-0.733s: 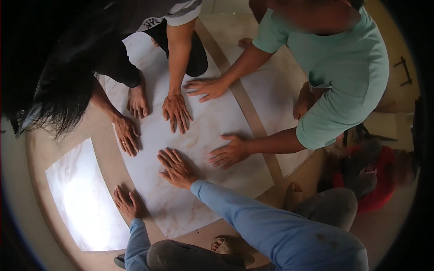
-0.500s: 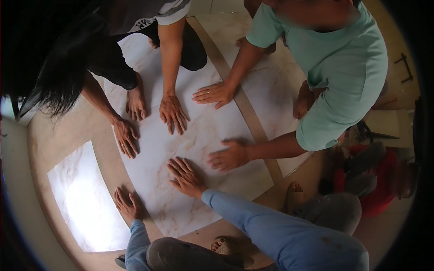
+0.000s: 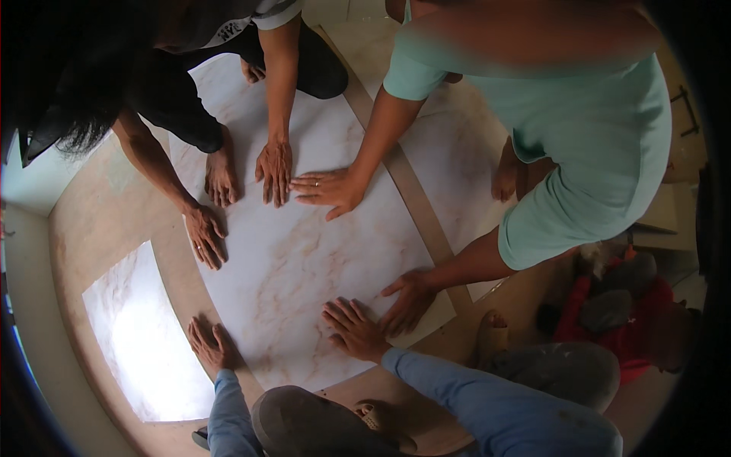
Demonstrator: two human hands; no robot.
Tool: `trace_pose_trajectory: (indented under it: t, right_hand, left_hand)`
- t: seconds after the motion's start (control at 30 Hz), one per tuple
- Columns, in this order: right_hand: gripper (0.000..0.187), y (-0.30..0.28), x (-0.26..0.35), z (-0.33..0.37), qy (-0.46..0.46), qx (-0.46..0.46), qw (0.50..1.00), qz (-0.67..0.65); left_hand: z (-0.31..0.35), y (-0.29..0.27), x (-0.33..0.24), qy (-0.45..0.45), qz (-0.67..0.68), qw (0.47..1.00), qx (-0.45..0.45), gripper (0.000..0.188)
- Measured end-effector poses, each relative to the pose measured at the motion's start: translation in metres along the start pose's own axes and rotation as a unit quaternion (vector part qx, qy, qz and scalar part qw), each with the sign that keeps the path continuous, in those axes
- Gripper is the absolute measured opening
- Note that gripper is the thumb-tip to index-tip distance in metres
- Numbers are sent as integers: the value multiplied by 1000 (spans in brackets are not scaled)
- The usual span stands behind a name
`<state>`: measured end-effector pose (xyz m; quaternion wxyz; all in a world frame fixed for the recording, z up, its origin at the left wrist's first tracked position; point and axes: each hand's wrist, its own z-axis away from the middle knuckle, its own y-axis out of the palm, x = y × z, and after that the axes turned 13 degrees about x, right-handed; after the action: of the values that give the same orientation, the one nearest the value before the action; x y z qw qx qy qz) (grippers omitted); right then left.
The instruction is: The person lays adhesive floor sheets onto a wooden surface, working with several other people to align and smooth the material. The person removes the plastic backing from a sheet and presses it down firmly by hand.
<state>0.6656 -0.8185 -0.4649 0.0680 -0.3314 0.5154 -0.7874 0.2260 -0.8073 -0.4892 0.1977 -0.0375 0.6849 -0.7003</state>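
Observation:
A large white marble-patterned sheet [image 3: 282, 255] with brown veins lies flat on the tan floor. My right hand [image 3: 356, 329] rests palm down on its near right part, fingers spread, close beside a co-worker's hand [image 3: 407, 303]. At the sheet's left edge my left hand [image 3: 210, 346] lies open with its fingers stretched out, on the tan strip between the large sheet and a smaller shiny marble-patterned sheet [image 3: 114, 305]. Neither of my hands grips anything. Another hand of the co-worker in the mint shirt [image 3: 331, 189] presses flat on the far part of the sheet.
A second co-worker, dark-trousered, has one hand [image 3: 204, 238] at the left edge and another hand [image 3: 274, 174] on the sheet, with a bare foot [image 3: 222, 179] there too. Another marble-patterned piece [image 3: 449, 164] lies beyond a tan strip. Someone in red [image 3: 643, 305] is at right.
My right hand has slid right and slightly toward me; my left has barely moved. The mint-shirted co-worker's far hand moved left, the near one toward me. The other co-worker's inner hand shifted up and left.

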Motion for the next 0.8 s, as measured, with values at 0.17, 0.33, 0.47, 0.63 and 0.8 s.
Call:
trace_pose_trajectory:
  t: [0.17,0.33,0.47,0.63,0.8]
  right_hand:
    - [68,-3,1,1,1,8,1000,-12]
    - [67,-5,7,2,7,9,1000,-3]
    - [67,-9,17,2,46,10,999,2]
    - [68,-8,25,28,35,2,999,-41]
    - [70,9,24,79,51,42,997,-38]
  left_hand:
    - [0,-4,-5,-7,0,1000,7,71]
    - [-3,-7,-3,-16,-19,999,32,71]
    - [-3,-7,-6,-17,-27,999,42,70]
    - [-10,-15,3,-21,61,995,81,63]
    - [30,21,-60,67,-21,997,21,62]
